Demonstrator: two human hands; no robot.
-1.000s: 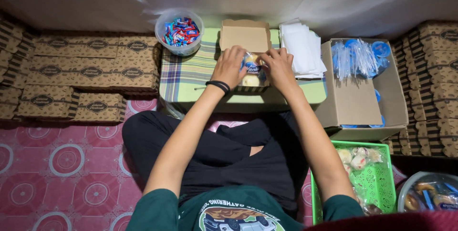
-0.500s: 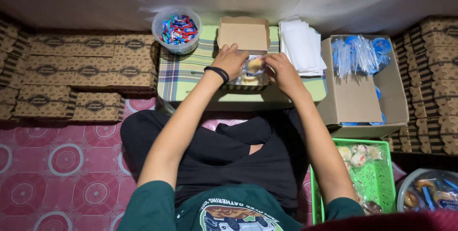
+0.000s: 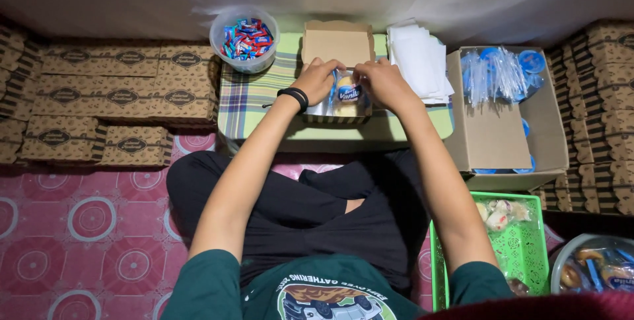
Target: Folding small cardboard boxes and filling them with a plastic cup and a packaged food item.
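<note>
Wrapped snack packet [image 3: 348, 93] with a blue and white label, held over the open small cardboard box [image 3: 337, 69] at the middle of the low worktop [image 3: 370, 134]. Pinched from both sides: left hand [image 3: 318, 79] at the packet's left edge, right hand [image 3: 382, 83] at its right edge, fingers of both clenched on the wrapper. Black wristband [image 3: 294, 97] on the left wrist. Box lid flipped up and back, away from the body, plain brown inside.

On the worktop, a plaid cloth [image 3: 254, 95] to the left under the box. At the cloth's far corner, a clear round tub [image 3: 244, 38] of small sweets in red and blue wrappers. Just right of the box, a stack of white paper sheets [image 3: 417, 61], touching the right hand's far side.

Right of the worktop, a larger open carton [image 3: 503, 132] holding clear plastic-wrapped items with blue round lids. Nearer the body on the right, a green plastic basket [image 3: 525, 254] with wrapped pale snacks, and beside it a round bowl [image 3: 594, 270] of packaged food, only partly in view.

On the left, folded patterned brown boxes [image 3: 105, 99] lying flat in rows on the floor; more such boxes stacked at the far right [image 3: 607, 108]. Below, crossed legs in black on a red patterned mat [image 3: 79, 241].
</note>
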